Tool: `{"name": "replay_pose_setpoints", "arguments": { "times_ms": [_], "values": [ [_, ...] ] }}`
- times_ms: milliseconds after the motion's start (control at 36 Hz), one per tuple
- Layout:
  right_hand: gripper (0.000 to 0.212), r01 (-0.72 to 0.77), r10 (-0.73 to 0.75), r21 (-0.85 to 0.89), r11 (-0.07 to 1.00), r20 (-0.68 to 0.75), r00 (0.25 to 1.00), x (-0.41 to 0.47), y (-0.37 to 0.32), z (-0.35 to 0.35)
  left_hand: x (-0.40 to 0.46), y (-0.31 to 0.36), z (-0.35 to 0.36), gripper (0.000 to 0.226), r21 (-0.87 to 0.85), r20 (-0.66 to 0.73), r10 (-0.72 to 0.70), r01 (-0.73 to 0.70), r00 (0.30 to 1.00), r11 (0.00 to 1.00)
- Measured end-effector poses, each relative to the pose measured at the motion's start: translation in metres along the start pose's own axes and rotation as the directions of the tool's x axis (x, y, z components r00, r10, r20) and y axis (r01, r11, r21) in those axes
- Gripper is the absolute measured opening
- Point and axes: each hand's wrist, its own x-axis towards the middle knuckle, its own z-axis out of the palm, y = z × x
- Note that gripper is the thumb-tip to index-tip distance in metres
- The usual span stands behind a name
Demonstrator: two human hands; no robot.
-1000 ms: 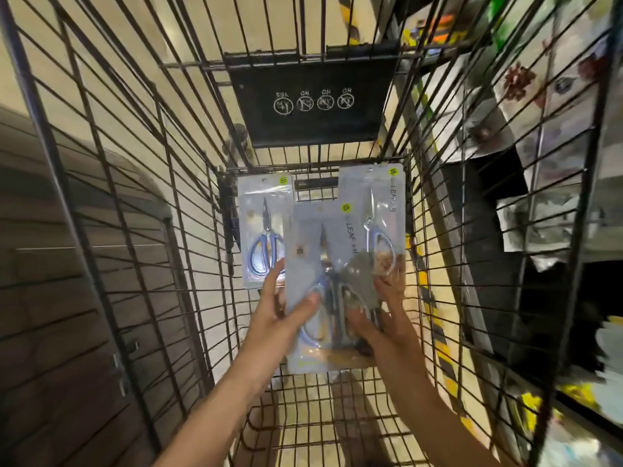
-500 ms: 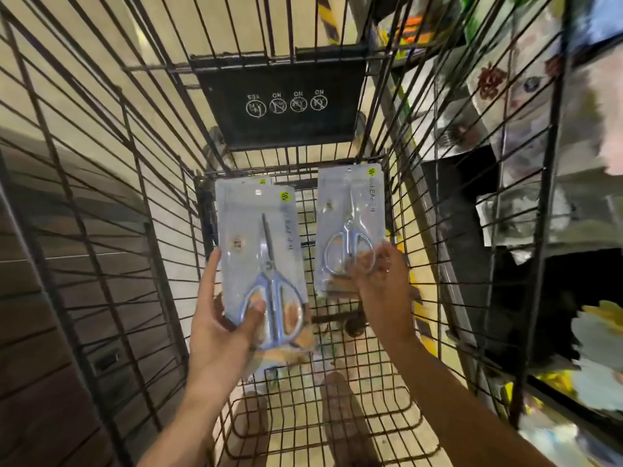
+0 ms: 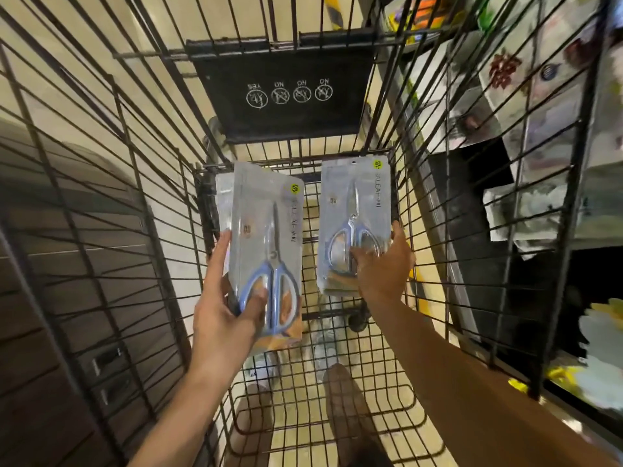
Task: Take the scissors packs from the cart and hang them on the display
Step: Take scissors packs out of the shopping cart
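I look down into a black wire cart [image 3: 428, 210]. My left hand [image 3: 226, 305] grips the lower end of a clear pack of blue-handled scissors [image 3: 269, 244], thumb across the handles; a second pack edge [image 3: 223, 197] shows just behind it. My right hand [image 3: 381, 264] holds another scissors pack [image 3: 354, 210] by its lower right part, fingers over the handles. Both packs stand upright above the cart floor, side by side and apart.
A black flap with white icons [image 3: 283, 92] hangs on the cart's far end. Shelves with printed packaged goods [image 3: 539, 112] run along the right of the cart. A dark panelled unit [image 3: 67, 264] stands to the left. Shoes show through the cart floor.
The overlapping packs have been separated: my left hand drew its pack left and nearer, and my right hand kept the other pack on the right.
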Motion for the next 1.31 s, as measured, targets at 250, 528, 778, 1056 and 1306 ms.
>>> {"name": "replay_pose_setpoints", "arguments": {
  "times_ms": [250, 528, 778, 1056, 1306],
  "values": [
    [0.062, 0.046, -0.046, -0.045, 0.998, 0.015, 0.999, -0.005, 0.003, -0.005, -0.003, -0.002, 0.003, 0.091, 0.000, 0.010, 0.018, -0.018, 1.000, 1.000],
    [0.092, 0.027, -0.029, 0.068, 0.997, 0.034, 0.999, -0.008, 0.008, -0.013, -0.008, -0.002, 0.006, 0.090, -0.018, 0.014, 0.019, -0.019, 1.000, 1.000],
    [0.075, 0.017, -0.081, 0.185, 0.983, 0.348, 0.934, -0.036, 0.001, -0.051, -0.028, 0.032, -0.008, 0.088, 0.037, 0.015, 0.034, -0.035, 0.999, 0.999],
    [0.066, -0.163, -0.124, 0.470, 0.867, 0.522, 0.844, -0.121, -0.061, -0.146, -0.100, 0.137, -0.053, 0.081, 0.055, -0.046, 0.214, -0.212, 0.976, 0.976],
    [0.077, -0.039, -0.333, 0.577, 0.816, 0.524, 0.784, -0.194, -0.118, -0.270, -0.203, 0.211, -0.091, 0.078, 0.084, -0.105, 0.342, -0.334, 0.934, 0.939]
  ]
}}
